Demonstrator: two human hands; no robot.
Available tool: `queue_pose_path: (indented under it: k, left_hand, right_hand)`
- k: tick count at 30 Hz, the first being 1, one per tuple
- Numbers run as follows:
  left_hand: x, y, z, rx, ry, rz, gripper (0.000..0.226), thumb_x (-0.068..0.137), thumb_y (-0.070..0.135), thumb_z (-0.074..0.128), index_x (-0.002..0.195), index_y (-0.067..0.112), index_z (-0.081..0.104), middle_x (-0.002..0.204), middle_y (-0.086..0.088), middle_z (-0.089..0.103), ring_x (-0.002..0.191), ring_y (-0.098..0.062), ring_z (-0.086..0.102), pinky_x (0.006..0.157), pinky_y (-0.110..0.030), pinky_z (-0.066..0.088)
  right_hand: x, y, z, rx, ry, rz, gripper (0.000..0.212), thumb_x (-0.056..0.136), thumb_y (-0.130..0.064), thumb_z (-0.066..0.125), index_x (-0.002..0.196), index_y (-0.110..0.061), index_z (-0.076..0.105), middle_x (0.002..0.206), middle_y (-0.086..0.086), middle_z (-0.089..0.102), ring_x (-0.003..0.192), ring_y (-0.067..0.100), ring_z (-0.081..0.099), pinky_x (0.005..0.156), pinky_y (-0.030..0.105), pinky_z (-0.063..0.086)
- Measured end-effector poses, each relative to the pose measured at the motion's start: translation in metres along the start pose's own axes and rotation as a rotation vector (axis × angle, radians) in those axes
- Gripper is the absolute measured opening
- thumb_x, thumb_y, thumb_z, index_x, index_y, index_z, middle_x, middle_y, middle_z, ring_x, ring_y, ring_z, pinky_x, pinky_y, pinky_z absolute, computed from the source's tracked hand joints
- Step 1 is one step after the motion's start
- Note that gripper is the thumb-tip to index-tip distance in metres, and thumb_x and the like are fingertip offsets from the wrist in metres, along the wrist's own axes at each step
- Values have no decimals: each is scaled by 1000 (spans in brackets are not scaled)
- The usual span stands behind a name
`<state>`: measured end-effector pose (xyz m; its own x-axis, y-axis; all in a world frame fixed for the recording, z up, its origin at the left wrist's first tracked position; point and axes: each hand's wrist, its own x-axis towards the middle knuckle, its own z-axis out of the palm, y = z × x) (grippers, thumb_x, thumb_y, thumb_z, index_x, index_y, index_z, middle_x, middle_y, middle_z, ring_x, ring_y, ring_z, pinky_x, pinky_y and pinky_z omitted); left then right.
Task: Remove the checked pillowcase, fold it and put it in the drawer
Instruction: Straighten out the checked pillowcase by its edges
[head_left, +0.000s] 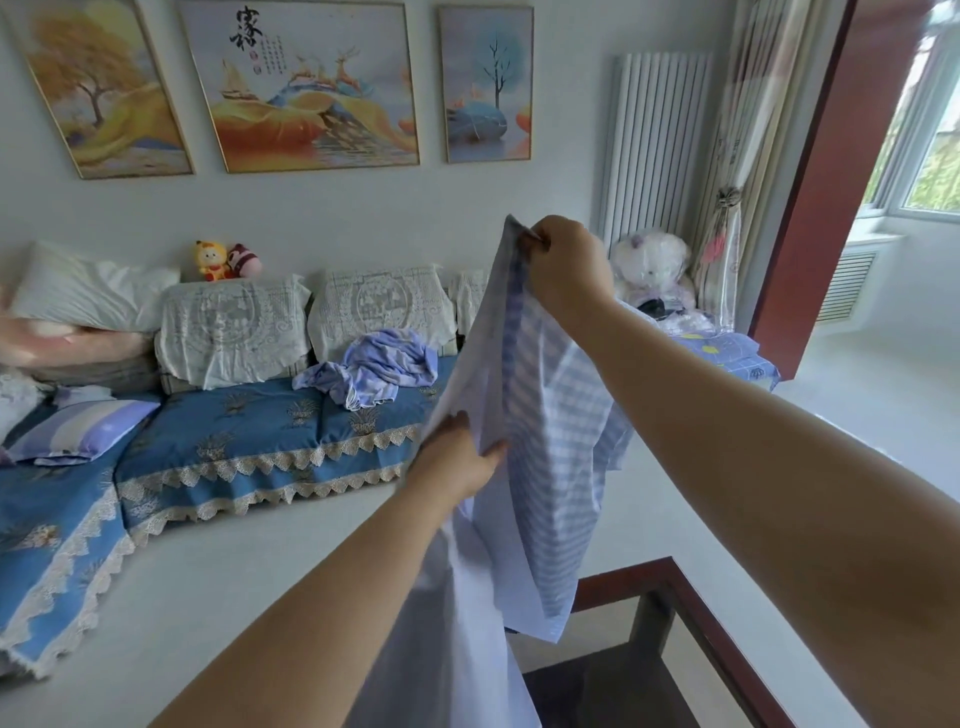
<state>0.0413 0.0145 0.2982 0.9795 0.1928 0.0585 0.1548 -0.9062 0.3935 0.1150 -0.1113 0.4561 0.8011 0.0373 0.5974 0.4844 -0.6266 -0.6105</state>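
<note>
Nearest, lower right: corner of a dark wooden table (691, 618) with a glass top.

Both arms stretched forward, holding the checked pillowcase (545, 441) up in the air, clear of table and floor. Left hand (457, 457) pinches a lower edge of the cloth, thumb on the near side. Right hand (566, 265) is raised higher, fingers closed on a top corner by the dark-striped hem. Cloth hangs slack between the two grips and trails down past the left forearm. Judgement: held by two points like this to find the corners and pull it flat before the first fold; pillow looks to be already out. No drawer in view.

Middle distance: sofa (249, 426) under a blue cover with lace trim. On the seat a crumpled blue-striped cloth (384, 369); at left a striped pillow (83, 431) and a white pillow (88, 291) on a stack of bedding.

Far: two small plush toys (226, 260) on the sofa back, a white teddy bear (652, 270) wrapped in plastic by the radiator (654, 140).

Wall: three framed pictures; the middle picture (301, 83) carries black brush characters, apparently Chinese, with a red seal, which I cannot read with certainty.
</note>
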Motion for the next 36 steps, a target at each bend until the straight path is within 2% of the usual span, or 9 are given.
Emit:
queue_pose_path:
  k: [3,7,12,14,16,18,21,29,36]
  left_hand:
    - [12,-27,-33,-165,-33,55,81,88,44,62,150,11,22,157,-5,25,142,-20,28,108,-23,24]
    - [28,-35,-76,-153,-3,145,74,82,46,69,143,18,38,151,1,38,135,-15,39,99,-19,28]
    - [4,17,1,-484,-2,67,86,85,55,58,152,15,20,157,0,24,143,-20,26,114,-32,27]
    - [2,20,32,-567,20,-115,67,93,39,54,148,11,29,150,-5,37,138,-24,36,105,-31,34]
    - [5,15,51,-664,-1,-254,37,95,22,49,127,3,51,115,-11,60,115,-31,54,81,-27,39]
    - [2,9,63,-719,-25,-333,24,93,12,44,104,1,62,83,-9,57,87,-32,59,68,-24,36]
    - [-11,1,80,-675,-4,-334,23,94,11,42,87,7,63,82,-5,56,73,-20,51,57,-23,35]
    - [-51,-52,80,-455,393,-148,19,100,19,40,84,16,51,74,0,58,70,-22,56,57,-28,38]
    - [-22,-83,-5,-517,662,82,18,97,25,53,93,11,62,71,4,58,66,-17,55,58,-30,40]
  right_hand:
    - [6,9,-15,9,76,67,17,90,-15,43,79,-14,55,64,-2,52,57,16,46,46,25,28]
    - [22,11,-27,65,160,97,17,91,-18,45,77,-14,54,60,-5,47,55,15,44,46,24,29]
    - [21,1,-12,18,83,75,31,93,-26,45,64,-16,42,58,-3,43,52,15,40,45,27,26]
    - [16,1,0,31,58,68,37,93,-30,46,60,-17,38,56,-2,44,50,16,41,44,27,28]
    - [15,3,8,42,51,74,38,93,-31,46,59,-17,39,54,-2,45,49,17,42,45,26,30]
    - [16,3,12,35,52,87,38,94,-31,46,59,-17,38,54,-2,44,47,15,40,44,25,28]
    - [18,7,12,14,51,111,38,94,-29,46,58,-19,36,55,-3,43,48,13,39,45,26,27]
    - [7,81,-2,-84,0,315,24,91,-10,42,100,-8,63,85,6,57,83,26,55,70,31,40]
    - [10,64,-12,78,255,250,26,95,-17,39,106,-11,61,82,-4,52,84,17,49,76,34,43]
